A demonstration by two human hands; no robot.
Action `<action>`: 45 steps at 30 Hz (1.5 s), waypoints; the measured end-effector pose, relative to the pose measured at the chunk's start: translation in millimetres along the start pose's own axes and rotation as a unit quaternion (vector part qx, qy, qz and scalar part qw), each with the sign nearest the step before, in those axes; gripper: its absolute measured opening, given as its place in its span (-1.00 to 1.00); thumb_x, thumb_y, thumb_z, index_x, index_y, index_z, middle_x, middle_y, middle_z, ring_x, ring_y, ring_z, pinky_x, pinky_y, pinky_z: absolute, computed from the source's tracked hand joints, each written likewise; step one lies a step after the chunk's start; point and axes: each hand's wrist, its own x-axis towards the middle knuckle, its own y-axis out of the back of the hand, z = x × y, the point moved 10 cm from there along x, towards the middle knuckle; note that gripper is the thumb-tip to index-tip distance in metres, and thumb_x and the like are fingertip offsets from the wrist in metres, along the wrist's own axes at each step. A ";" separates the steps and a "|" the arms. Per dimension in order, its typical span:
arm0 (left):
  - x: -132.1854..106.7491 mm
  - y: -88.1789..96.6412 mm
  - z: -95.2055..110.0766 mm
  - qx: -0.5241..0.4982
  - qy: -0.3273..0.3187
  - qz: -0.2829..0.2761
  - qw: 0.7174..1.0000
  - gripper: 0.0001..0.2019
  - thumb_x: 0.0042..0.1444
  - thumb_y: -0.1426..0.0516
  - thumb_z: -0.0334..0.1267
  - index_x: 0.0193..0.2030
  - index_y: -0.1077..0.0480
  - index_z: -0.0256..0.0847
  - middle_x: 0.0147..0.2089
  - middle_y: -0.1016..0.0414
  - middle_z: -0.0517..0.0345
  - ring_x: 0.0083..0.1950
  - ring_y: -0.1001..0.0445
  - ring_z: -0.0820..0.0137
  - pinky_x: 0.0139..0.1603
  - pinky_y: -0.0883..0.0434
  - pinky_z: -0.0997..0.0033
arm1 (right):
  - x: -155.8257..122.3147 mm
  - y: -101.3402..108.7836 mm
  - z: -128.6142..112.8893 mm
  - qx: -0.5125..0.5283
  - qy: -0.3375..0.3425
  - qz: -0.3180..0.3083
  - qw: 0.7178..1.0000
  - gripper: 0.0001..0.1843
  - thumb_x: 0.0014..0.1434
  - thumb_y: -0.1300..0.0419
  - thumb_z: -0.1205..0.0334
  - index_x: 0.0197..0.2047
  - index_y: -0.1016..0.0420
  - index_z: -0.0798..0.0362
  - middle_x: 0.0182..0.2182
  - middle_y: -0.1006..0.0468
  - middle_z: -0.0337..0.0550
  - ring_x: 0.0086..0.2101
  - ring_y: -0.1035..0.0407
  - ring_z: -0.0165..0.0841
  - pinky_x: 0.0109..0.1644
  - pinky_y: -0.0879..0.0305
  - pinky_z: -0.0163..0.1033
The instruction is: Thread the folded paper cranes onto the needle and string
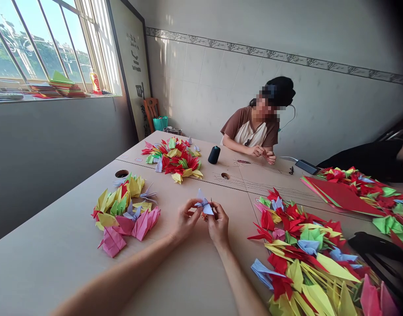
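Both my hands are raised over the middle of the beige table (50, 259) and pinch a small lavender paper crane (204, 203). My left hand (185, 220) grips its lower left side with curled fingers. My right hand (218, 224) holds its right side, fingers closed, with a thin dark needle-like tip sticking up by the fingertips. A small reddish bit shows just under the crane between my hands. A pile of pink, yellow and green folded cranes (125, 210) lies left of my hands. A large pile of mixed cranes (306, 259) lies to the right.
A person in a brown and white shirt (254, 129) sits across the table, hands together. Nearby are a black thread spool (214, 154), a phone (307, 166), another crane pile (173, 159) and red paper sheets (342, 195). Stacked paper lies on the windowsill (61, 87).
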 end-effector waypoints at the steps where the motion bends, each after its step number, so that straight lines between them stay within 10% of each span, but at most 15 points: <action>1: 0.1 -0.1 -0.6 0.004 0.000 -0.001 1.000 -0.76 0.12 -0.09 -0.14 -0.13 -0.38 -0.23 -0.23 -0.46 0.08 -0.27 -0.45 0.40 -0.33 -0.46 0.45 | -0.2 -0.1 0.2 0.001 0.000 -0.001 1.000 -0.77 0.08 -0.14 0.14 -0.21 -0.39 0.08 -0.57 -0.38 -0.30 -0.58 -0.27 -0.46 -0.49 -0.27 -0.38; 45: 5.0 17.5 -6.7 -0.050 0.052 0.070 0.995 -0.71 0.01 -0.18 -0.07 -0.29 -0.49 -0.29 -0.33 -0.52 0.06 -0.31 -0.46 0.37 -0.37 -0.45 0.45 | -2.9 1.6 -9.5 0.024 -0.036 0.028 0.999 -0.63 0.13 -0.13 -0.04 -0.25 -0.42 0.14 -0.55 -0.45 -0.19 -0.56 -0.31 -0.45 -0.52 -0.24 -0.39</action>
